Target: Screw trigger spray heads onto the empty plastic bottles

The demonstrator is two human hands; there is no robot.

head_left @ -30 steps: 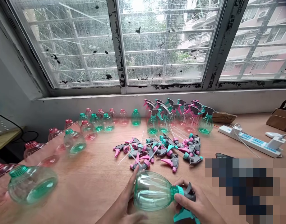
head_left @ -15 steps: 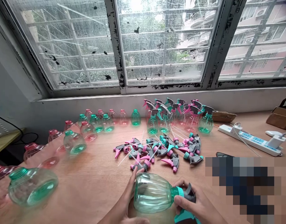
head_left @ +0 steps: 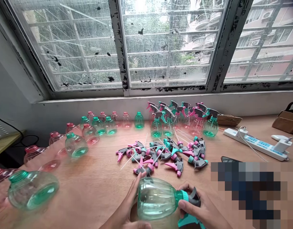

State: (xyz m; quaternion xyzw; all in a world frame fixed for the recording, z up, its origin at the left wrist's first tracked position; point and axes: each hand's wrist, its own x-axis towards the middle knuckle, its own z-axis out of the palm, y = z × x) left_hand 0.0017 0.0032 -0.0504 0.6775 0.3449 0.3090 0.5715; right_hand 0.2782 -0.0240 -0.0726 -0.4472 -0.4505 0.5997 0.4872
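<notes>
Spray bottle [head_left: 157,198] points sideways toward the table's [head_left: 89,187] right edge, left hand [head_left: 129,203] spread around its base, perhaps steadying it, right hand [head_left: 202,208] clamped at its cap [head_left: 184,195].

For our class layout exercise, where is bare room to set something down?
Bare table lies between the leftmost green bottle and left hand; narrower, between spray-head pile and power strip. Crowded: that pile, and sprayer bottles by the wall.

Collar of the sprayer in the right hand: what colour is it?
The collar is turquoise; it shows best in the head view.
</notes>
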